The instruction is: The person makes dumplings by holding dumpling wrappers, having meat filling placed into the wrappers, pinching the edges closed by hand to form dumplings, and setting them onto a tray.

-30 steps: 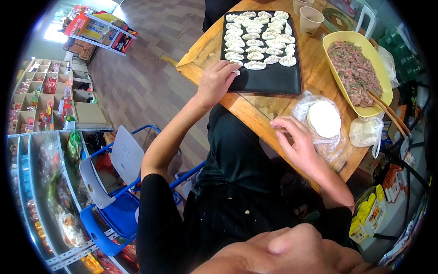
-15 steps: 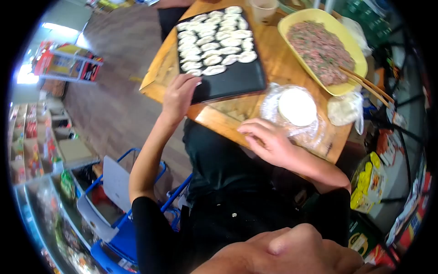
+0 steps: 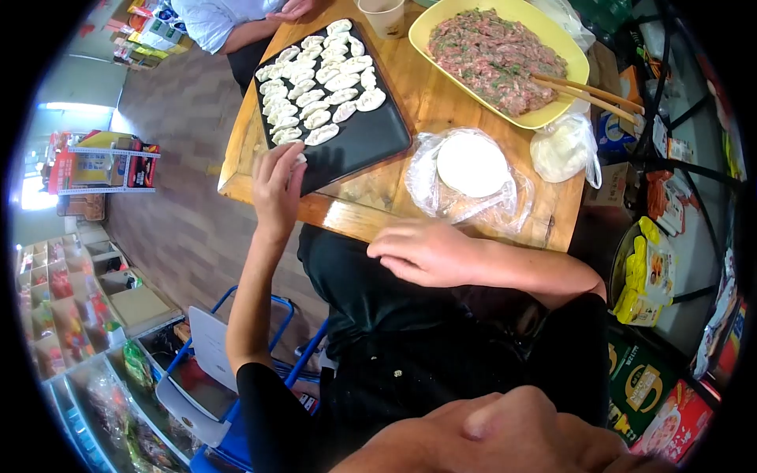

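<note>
My left hand is at the near left edge of the black tray, its fingers pressed round a dumpling of which only a small white bit shows. Rows of white folded dumplings lie on the far and left parts of the tray. My right hand hovers at the table's near edge, palm down, fingers loosely curled with the thumb apart and nothing seen in them. Beyond it, a stack of round white wrappers rests on clear plastic. A yellow basin holds minced filling and chopsticks.
A knotted plastic bag with pale contents is at the right of the wooden table. A paper cup stands at the far side. Another person's hand is beyond the tray. A blue chair is at lower left.
The view has swung, so the table things sit further left and turned. My right hand has drawn in toward my body, away from the wrappers. Another person's sleeve and hand have come into view.
</note>
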Demonstrator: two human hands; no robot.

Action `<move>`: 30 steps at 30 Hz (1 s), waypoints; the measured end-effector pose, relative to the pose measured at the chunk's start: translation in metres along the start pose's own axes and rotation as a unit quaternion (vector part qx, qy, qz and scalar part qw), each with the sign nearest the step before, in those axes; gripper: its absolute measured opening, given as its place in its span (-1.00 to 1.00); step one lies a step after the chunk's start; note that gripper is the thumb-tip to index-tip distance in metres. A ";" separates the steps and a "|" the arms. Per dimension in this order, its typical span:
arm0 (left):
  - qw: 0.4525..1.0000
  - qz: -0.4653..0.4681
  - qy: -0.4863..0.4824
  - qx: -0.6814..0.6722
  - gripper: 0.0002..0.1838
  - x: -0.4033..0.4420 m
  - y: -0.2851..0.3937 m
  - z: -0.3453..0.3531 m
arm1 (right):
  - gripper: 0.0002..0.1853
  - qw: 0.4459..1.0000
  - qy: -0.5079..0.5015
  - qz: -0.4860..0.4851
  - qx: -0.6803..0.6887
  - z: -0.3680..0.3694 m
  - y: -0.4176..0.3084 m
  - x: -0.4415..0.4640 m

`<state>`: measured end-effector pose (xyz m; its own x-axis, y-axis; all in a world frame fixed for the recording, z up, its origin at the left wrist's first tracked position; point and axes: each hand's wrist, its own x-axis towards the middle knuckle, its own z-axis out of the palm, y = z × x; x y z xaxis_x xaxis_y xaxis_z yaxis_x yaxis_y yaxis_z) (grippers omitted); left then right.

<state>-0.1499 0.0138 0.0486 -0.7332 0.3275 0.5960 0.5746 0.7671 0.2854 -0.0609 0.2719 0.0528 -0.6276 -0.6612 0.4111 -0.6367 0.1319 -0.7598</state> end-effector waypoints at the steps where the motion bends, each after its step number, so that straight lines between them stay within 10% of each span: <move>1: 1.000 0.019 0.001 -0.014 -0.76 0.003 0.015 -0.002 | -0.86 1.000 -0.007 -0.008 0.014 0.002 0.000 -0.001; 13: 0.945 0.218 -0.144 -0.196 -0.67 0.039 0.149 0.072 | -0.80 0.991 -0.068 -0.090 0.065 0.025 -0.002 -0.020; 30: 0.946 0.140 -0.181 -0.231 -0.76 0.043 0.152 0.088 | -0.82 0.992 -0.057 -0.104 0.040 0.019 -0.009 -0.020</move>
<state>-0.1262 0.1930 0.0520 -0.5579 0.7138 0.4234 0.8004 0.3280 0.5018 -0.0338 0.2697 0.0418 -0.4291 -0.7478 0.5066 -0.7062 -0.0720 -0.7044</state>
